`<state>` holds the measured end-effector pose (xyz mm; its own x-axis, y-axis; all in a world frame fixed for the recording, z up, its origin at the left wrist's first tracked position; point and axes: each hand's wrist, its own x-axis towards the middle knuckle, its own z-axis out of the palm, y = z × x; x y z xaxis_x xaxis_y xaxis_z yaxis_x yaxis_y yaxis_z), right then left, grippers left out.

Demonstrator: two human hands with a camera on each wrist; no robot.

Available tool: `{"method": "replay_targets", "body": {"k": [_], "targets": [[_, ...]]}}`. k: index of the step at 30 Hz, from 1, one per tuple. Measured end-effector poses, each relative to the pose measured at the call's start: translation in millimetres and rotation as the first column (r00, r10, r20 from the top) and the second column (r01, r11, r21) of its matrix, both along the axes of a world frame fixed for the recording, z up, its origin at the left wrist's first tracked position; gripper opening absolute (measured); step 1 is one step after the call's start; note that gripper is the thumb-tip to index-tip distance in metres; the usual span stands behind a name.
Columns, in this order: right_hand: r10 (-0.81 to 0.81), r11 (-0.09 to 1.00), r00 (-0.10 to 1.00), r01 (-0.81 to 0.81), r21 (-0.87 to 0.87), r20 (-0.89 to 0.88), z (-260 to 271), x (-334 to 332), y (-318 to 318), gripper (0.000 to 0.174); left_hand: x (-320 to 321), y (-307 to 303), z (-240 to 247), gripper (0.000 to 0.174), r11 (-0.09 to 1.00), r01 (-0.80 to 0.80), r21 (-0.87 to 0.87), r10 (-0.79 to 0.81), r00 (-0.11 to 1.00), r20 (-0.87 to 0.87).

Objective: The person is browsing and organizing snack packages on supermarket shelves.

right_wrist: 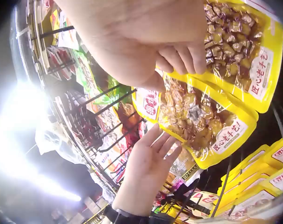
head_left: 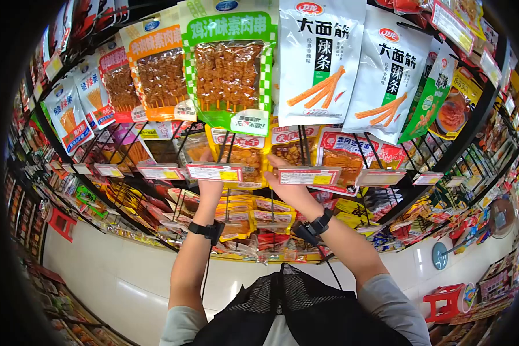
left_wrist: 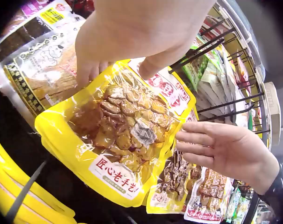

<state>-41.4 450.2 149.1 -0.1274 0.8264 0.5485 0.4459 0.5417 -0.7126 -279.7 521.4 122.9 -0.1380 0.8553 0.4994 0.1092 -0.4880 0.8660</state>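
A yellow-edged snack pack hangs on a rack hook, its brown pieces showing through a clear window. At its left edge my left hand touches it, fingers extended. My right hand lies along its right edge; in the left wrist view that hand shows straight fingers against the pack. Seen in the right wrist view, the left hand also has extended fingers beside the pack. A second yellow pack hangs next to it, close to my right fingers.
Large hanging packs, including a green one and a white one, fill the row above. Price tags project in front of the hooks. More yellow packs hang below. Red stools stand on the floor.
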Motion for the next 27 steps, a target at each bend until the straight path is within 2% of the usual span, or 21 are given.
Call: {"method": "replay_targets", "body": {"k": [1, 2, 3, 5, 7, 8, 11, 15, 18, 21, 24, 27], "targets": [[-0.047, 0.999, 0.999, 0.047, 0.008, -0.006, -6.4, -3.7, 5.5, 0.054, -1.2, 0.7, 4.6, 0.059, 1.000, 0.001, -0.010, -0.001, 0.999, -0.036], [-0.093, 0.996, 0.996, 0.093, 0.016, -0.011, -12.8, -6.9, 10.8, 0.055, -2.5, -1.6, 7.2, 0.057, 0.997, -0.072, 0.005, 0.072, 0.987, -0.144], [-0.139, 0.990, 0.990, 0.140, 0.023, -0.013, -16.2, -9.2, 15.1, 0.057, -2.4, 2.6, 8.0, 0.052, 0.999, -0.011, 0.052, 0.014, 0.998, -0.065], [-0.137, 0.991, 0.989, 0.137, 0.000, -0.052, -23.7, -8.8, 22.8, 0.059, -4.9, 6.0, 5.3, 0.044, 0.998, 0.024, 0.063, -0.023, 0.999, -0.029], [-0.136, 0.991, 0.983, 0.134, -0.022, -0.125, -20.6, -12.6, 26.5, 0.060, -7.5, 7.5, 7.2, 0.039, 0.998, 0.054, 0.023, -0.053, 0.998, -0.042], [-0.134, 0.990, 0.979, 0.139, 0.025, -0.151, -28.2, -13.1, 33.9, 0.059, -9.7, 7.6, 6.6, 0.037, 0.998, 0.070, 0.000, -0.070, 0.996, -0.047], [-0.122, 0.992, 0.968, 0.118, -0.032, -0.221, -18.7, -21.0, 29.9, 0.059, -16.6, 13.7, -3.9, 0.035, 1.000, 0.020, 0.000, -0.020, 0.995, -0.102], [-0.106, 0.994, 0.972, 0.106, -0.009, -0.208, -30.4, -21.5, 44.8, 0.053, -16.2, 6.3, 3.4, 0.039, 0.998, 0.069, 0.007, -0.069, 0.997, -0.021], [-0.171, 0.982, 0.973, 0.156, -0.104, -0.157, 5.1, -32.5, 21.0, 0.051, -9.7, 10.4, 3.9, 0.045, 0.995, 0.086, 0.057, -0.086, 0.996, -0.007], [-0.275, 0.960, 0.957, 0.279, 0.036, -0.093, -1.0, -36.0, 27.9, 0.053, -4.7, 10.3, 14.0, 0.051, 0.993, 0.051, 0.105, -0.043, 0.996, -0.079], [-0.330, 0.939, 0.936, 0.339, 0.058, -0.126, 3.0, -35.8, 23.3, 0.055, -1.9, 15.3, 13.7, 0.055, 0.979, 0.183, 0.085, -0.188, 0.981, 0.042], [-0.349, 0.933, 0.935, 0.353, 0.065, -0.065, 2.3, -34.0, 23.8, 0.056, -1.6, 33.8, -4.6, 0.058, 0.972, 0.169, 0.161, -0.168, 0.986, -0.018]]}}
